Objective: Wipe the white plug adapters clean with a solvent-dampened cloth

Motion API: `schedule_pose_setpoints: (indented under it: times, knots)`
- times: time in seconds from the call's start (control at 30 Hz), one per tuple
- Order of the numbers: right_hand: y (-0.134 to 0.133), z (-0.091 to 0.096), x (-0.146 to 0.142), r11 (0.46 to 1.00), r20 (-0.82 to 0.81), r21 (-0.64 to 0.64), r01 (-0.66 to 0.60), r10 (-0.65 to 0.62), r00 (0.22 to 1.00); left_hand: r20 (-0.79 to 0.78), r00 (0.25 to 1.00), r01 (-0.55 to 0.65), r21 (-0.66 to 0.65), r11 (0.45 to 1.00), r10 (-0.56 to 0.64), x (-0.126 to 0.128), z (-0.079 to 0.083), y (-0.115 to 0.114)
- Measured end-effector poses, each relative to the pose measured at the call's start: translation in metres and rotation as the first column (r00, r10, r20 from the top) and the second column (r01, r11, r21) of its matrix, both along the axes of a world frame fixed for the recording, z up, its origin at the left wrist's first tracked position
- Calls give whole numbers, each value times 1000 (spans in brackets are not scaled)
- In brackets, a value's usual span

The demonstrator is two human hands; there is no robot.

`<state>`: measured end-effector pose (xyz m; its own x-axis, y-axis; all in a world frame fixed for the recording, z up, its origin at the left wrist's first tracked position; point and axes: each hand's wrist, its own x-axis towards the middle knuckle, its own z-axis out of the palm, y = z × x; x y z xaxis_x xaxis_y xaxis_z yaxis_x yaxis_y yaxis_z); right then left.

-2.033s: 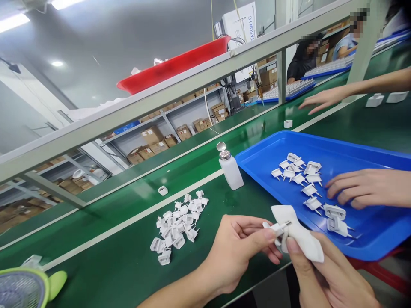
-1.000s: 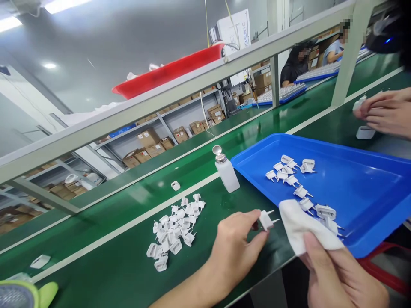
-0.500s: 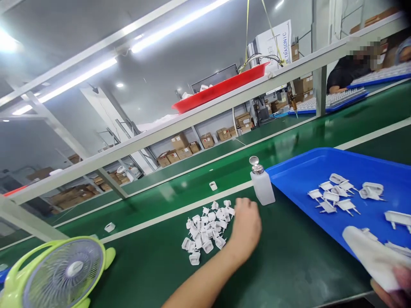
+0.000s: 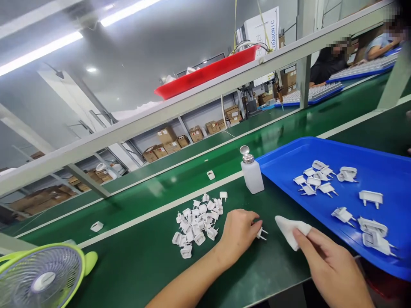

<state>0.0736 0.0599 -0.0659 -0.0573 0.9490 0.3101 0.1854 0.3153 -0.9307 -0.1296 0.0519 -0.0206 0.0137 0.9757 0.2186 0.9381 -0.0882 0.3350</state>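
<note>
My left hand [image 4: 240,231] is closed on a white two-pin plug part [image 4: 261,233], its pins pointing right and its body partly hidden by my fingers. Just left of that hand lies a pile of similar white plug parts [image 4: 195,222] on the green work surface. Pinched in my right hand [image 4: 334,261] is a folded white cloth [image 4: 292,229], held over the bench edge a short way from the plug part. Several more plug parts [image 4: 316,177] are spread across the blue tray [image 4: 276,164] on the right.
A white pump bottle [image 4: 253,176] with its metal lid raised stands beside the tray. A green fan [image 4: 45,278] sits front left. White pieces [image 4: 210,174] lie on the belt behind. Overhead, a red tray [image 4: 205,75] rests on a shelf. People work at the far right.
My left hand has moved from the pile's right side towards me with a plug part in it. My right hand has brought the cloth left from over the tray. The view has shifted right.
</note>
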Motion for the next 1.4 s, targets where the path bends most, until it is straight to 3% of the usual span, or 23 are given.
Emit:
schedule_pose_setpoints:
  times: [0.07, 0.2, 0.37, 0.53, 0.7, 0.87, 0.97, 1.2, 1.4]
  knots:
    - [2, 4, -3, 998, 146, 42, -37, 31, 989, 61, 998, 7, 4, 1000, -8, 8, 0, -4]
    - [2, 5, -12, 989, 233, 100, -114, 88, 969, 162, 986, 40, 15, 999, -42, 1, 4, -17]
    - [0, -3, -28, 972, 362, 73, -222, 181, 914, 324, 889, 340, 11, 941, -325, -19, -8, -28]
    - [-2, -8, -41, 941, 514, 83, -329, 242, 823, 384, 892, 220, 88, 972, -237, -16, -34, -23]
    - [-14, 0, -41, 916, 660, 57, -397, 264, 703, 399, 890, 195, 107, 975, -222, -16, -37, -19]
    - [-25, 9, -33, 880, 688, -107, -463, 402, 605, 420, 874, 215, 114, 970, -244, -19, -39, -18]
    - [-24, 9, -32, 893, 672, -143, -427, 404, 620, 430, 868, 223, 109, 969, -248, -20, -39, -18]
    - [1, 1, -37, 948, 611, -11, -317, 258, 749, 442, 864, 224, 91, 970, -241, -15, -33, -22]
    - [-14, 10, -39, 921, 616, 13, -389, 299, 729, 436, 879, 180, 73, 981, -193, -13, -32, -27]
